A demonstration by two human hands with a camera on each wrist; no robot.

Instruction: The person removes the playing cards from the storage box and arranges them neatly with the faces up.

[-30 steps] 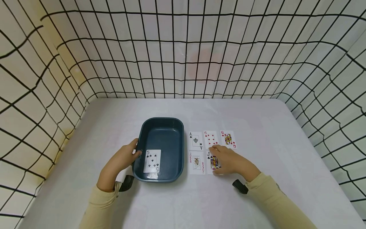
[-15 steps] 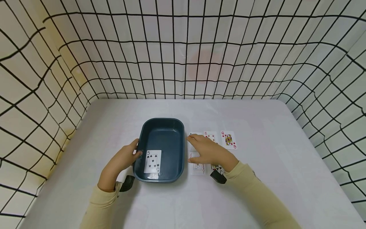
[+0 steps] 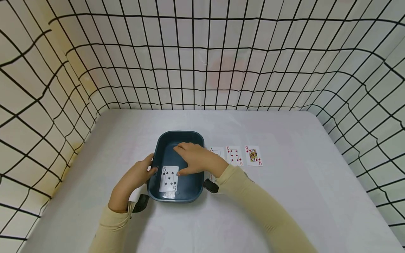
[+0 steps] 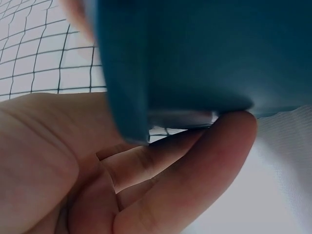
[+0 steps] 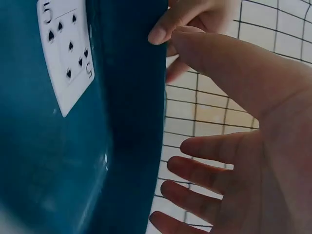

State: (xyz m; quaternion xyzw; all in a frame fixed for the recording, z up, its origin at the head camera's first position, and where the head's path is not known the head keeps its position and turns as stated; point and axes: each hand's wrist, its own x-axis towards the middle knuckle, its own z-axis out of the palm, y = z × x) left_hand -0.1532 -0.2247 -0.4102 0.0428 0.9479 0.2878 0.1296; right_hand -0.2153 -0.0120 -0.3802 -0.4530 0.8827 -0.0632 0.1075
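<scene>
A dark blue rectangular tray (image 3: 180,195) stands on the white table. My left hand (image 3: 134,177) grips its left wall, thumb at the rim and fingers outside; the left wrist view shows the thumb and fingers (image 4: 195,170) around the edge. Inside the tray, face up at the lower left, lies a five of spades (image 3: 168,179). Over the tray's right half reaches my right hand (image 3: 197,160), its thumb right at the card's right edge in the head view. Its fingers (image 5: 200,146) are spread with nothing between them in the right wrist view.
Right of the tray lie an ace of spades (image 3: 217,151), partly covered, a six of diamonds (image 3: 234,156) and a queen of diamonds (image 3: 254,155). My right forearm mostly hides a joker (image 3: 212,178) and fully hides a jack. Black netting (image 3: 202,70) surrounds the table.
From above the jack, my right hand has moved left across the cards and over the tray. My left hand, the tray and the five of spades have stayed put.
</scene>
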